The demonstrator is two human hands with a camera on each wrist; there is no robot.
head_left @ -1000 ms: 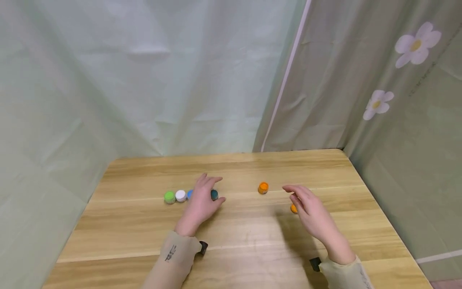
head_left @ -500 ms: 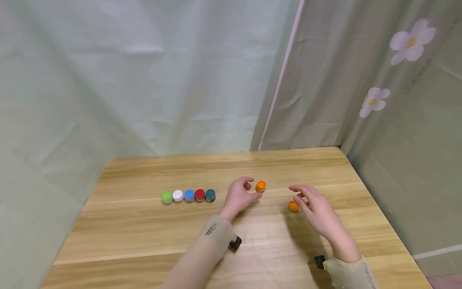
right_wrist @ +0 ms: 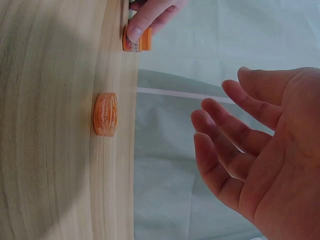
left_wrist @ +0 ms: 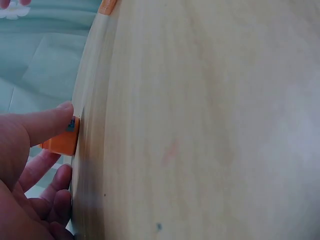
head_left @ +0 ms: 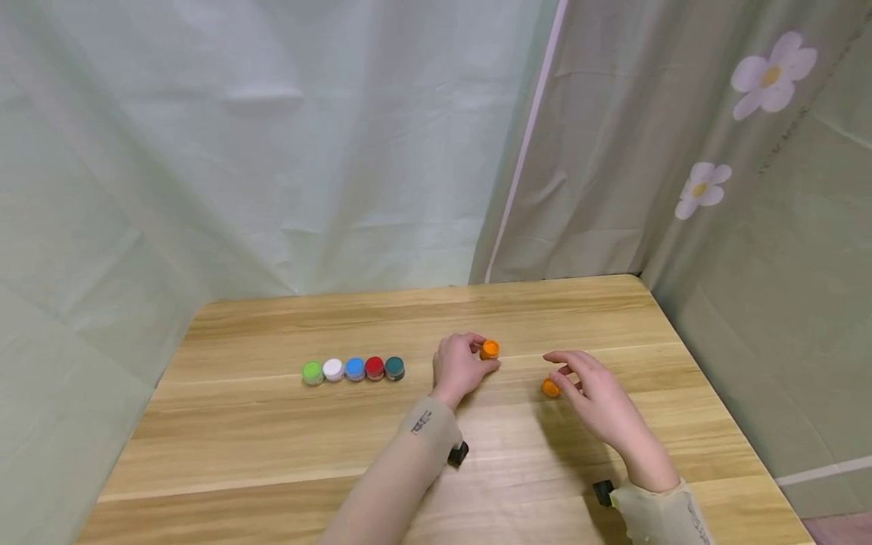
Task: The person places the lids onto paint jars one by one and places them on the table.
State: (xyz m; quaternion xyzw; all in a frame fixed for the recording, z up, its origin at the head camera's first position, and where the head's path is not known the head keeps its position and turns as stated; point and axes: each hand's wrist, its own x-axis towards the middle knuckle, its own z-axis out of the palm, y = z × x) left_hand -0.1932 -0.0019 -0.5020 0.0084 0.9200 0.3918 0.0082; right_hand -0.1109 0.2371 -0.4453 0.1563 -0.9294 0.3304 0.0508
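My left hand [head_left: 461, 365] pinches a small orange paint jar [head_left: 490, 350] between thumb and fingers. The jar is uncapped and stands on the wooden table; in the left wrist view the thumb lies along the side of the orange jar [left_wrist: 64, 142]. To the right, my right hand [head_left: 599, 397] hovers with loosely bent fingers and holds nothing. Just beyond its thumb an orange lid [head_left: 551, 387] lies on the table. The right wrist view shows this orange lid [right_wrist: 105, 114] apart from the fingers of the right hand [right_wrist: 270, 145].
Left of the left hand, capped jars stand in a row: green [head_left: 312, 373], white [head_left: 333, 369], blue [head_left: 355, 369], red [head_left: 375, 368] and dark teal [head_left: 394, 368]. A pale curtain [head_left: 327, 151] hangs behind the wooden table [head_left: 272, 439].
My left hand has moved right, from beside the dark teal jar to the orange jar, and now grips it. The right hand stays nearly still above the table by the lid.
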